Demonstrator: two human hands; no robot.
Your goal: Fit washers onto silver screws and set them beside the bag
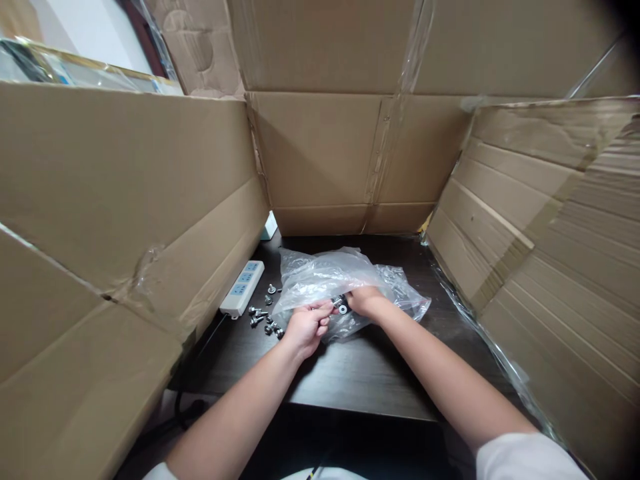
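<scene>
A clear plastic bag [325, 273] lies crumpled on the dark table, its mouth facing me. My left hand [306, 328] is closed, with thumb and fingers pinching the bag at the lower edge of its mouth. My right hand [364, 301] reaches into the opening; its fingers are hidden by the plastic. Between the two hands, a white washer [343, 309] and some dark metal hardware show in the bag's mouth. Several loose bolts [257, 317] lie on the table to the left of my left hand, and a few more lie farther back.
A white power strip [243, 288] lies at the table's left side, against a cardboard wall [200, 233]. Cardboard also rises at the back [320, 153] and on the right [510, 253]. A small white box [269, 227] stands in the back left corner. The table's front edge [360, 410] is near me.
</scene>
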